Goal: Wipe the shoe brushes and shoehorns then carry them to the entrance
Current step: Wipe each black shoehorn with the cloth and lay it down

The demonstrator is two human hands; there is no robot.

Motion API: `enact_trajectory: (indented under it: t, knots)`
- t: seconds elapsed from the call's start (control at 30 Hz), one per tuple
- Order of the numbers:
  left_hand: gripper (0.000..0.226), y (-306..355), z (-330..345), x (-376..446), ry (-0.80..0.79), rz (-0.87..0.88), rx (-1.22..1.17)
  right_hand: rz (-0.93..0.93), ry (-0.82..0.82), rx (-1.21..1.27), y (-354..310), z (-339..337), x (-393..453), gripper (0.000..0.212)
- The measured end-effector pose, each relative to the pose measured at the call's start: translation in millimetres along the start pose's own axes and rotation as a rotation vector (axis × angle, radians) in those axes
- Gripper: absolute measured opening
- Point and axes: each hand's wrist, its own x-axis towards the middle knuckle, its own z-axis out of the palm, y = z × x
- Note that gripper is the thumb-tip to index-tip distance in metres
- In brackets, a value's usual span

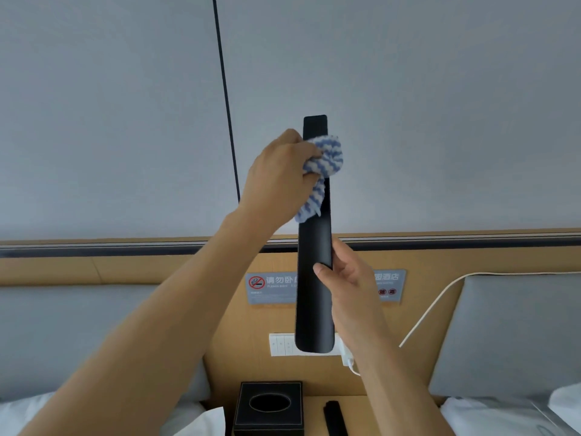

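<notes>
The black shoehorn (314, 247) stands nearly upright, long axis vertical, squared end up and rounded end down. The right hand (342, 278) grips it around the middle. Above that, the left hand (279, 174) presses a bunched blue-and-white cloth (320, 168) against its upper part. Behind the right hand, a no-smoking sign (270, 286) reads "请勿卧" and "PLEASE DON".

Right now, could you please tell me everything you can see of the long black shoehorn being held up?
The shoehorn is a long, flat, matte black strip, apparently plastic, with a squared top and a rounded, slightly wider bottom end. It is held nearly upright in the air in front of the headboard wall. The right hand grips it around the middle, while the left hand presses a blue-and-white striped cloth against its upper part, just below the top.
</notes>
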Motion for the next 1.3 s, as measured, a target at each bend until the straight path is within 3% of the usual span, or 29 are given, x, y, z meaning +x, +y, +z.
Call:
enact_trajectory:
  t: [0.37,0.5,0.67,0.8,0.93,1.07,1.3]
  knots:
    - [0.036,0.3,25.6,-52.5,-0.222,0.077,-0.103,0.151,-0.174,0.512,5.2,-6.2,3.0,0.072]
    - [0.036,-8.6,26.9,-68.6,-0.279,0.170,-0.051,0.233,-0.218,0.642,3.9,-16.3,2.3,0.055]
    - [0.033,-13.3,30.6,-89.0,-0.290,0.265,0.039,0.344,-0.098,0.767,8.5,-25.9,4.4,0.049]
    - [0.032,-15.7,34.6,-102.4,-0.299,0.304,0.092,0.429,-0.010,0.747,8.3,-32.8,9.3,0.062]
    - [0.031,-23.6,35.9,-109.1,-0.228,0.284,0.119,0.388,0.156,0.760,11.0,-33.5,13.0,0.051]
    - [0.036,-39.7,33.0,-113.2,-0.149,0.222,0.120,0.329,0.208,0.793,9.3,-33.0,13.9,0.049]
    - [0.037,-67.8,23.2,-118.4,-0.123,-0.030,0.146,0.285,0.249,0.811,7.4,-33.7,11.6,0.049]
